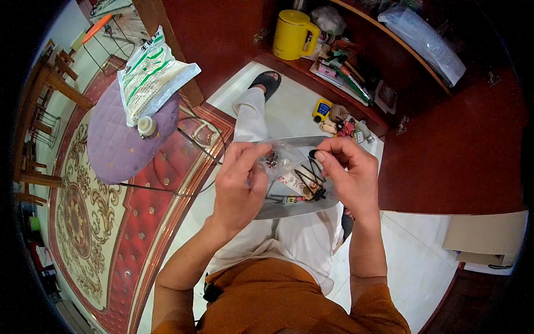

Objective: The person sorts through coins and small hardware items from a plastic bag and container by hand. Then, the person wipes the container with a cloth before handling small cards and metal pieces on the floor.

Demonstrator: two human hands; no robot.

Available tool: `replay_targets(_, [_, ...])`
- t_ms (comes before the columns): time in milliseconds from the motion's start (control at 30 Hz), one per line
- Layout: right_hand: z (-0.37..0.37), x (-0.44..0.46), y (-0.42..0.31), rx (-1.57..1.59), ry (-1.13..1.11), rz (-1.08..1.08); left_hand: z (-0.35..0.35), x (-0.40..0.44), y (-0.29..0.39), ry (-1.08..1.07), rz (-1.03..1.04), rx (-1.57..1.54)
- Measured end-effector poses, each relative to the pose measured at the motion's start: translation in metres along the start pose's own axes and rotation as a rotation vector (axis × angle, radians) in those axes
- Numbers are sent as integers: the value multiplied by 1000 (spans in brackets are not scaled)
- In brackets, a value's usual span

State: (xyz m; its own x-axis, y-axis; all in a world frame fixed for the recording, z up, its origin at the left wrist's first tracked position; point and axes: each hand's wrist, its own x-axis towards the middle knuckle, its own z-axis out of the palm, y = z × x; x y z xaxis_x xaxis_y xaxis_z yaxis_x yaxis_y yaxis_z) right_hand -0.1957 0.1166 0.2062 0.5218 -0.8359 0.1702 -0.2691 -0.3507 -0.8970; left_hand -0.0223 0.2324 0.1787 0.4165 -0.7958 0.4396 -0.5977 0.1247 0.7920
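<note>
A grey bin (272, 210) rests at my lap, with dark cords, a white printed packet (296, 182) and small odds and ends inside. Over its left side my left hand (240, 177) pinches a clear plastic bag (286, 157); small dark bits show through the film. At the bin's right side, my right hand (350, 170) has thumb and forefinger closed on a small black piece (313, 154). A thin black cord (318, 171) hangs just below that piece; I cannot tell whether they are joined.
A purple round stool (111, 150) at left bears a white-and-green bag (150, 78) and a small white bottle (147, 127). Ahead, an open red cabinet holds a yellow kettle (293, 34). A yellow bottle (322, 110) and several small items lie on the floor before it.
</note>
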Motion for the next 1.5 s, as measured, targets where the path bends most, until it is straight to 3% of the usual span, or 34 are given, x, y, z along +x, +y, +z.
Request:
replay_targets(100, [7, -4, -27, 90, -48, -18, 3, 1, 4, -21, -8, -19])
replay_targets(133, [12, -1, -26, -49, -49, -182, 4, 1, 6, -23, -24, -30])
replay_targets(233, [17, 5, -24, -188, 14, -345, 2, 0, 9, -37, -47, -25])
replay_targets(367, [-12, 1, -12, -378, -93, -211, -1, -1, 4, -55, -11, -12])
replay_targets(500, [-6, -13, 17, -982, -479, -250, 5, 1, 9, 10, -5, -33])
replay_targets(667, [5, -17, 24, -974, -634, -264, 0, -6, 8, 130, 116, 126])
replay_targets(767, [8, -15, 26, -929, -670, -272, -5, -11, 8, 105, 343, 86])
replay_targets(833, [9, -11, 30, -864, -663, -281, 2, -20, 10, -29, 259, 16])
replay_targets(933, [9, -2, 35, -785, -470, -395, 10, -27, 9, -230, 203, -15])
replay_targets(1033, [1, 0, 26, -730, -329, -267, 13, -32, 11, -327, 86, -50])
replay_targets(1133, [-10, -2, 27, -701, -506, -333, -19, -24, 24, -743, -181, -490])
replay_targets(1233, [-3, -6, 31, -765, -760, -344, -77, 3, 53, -1091, 125, -831])
replay_targets(1300, [1, -8, 36, -752, -683, -384, -94, 14, 62, -1181, 236, -886])
replay_targets(1500, [4, -6, 38, -750, -604, -421, -92, 22, 66, -1124, 222, -606])
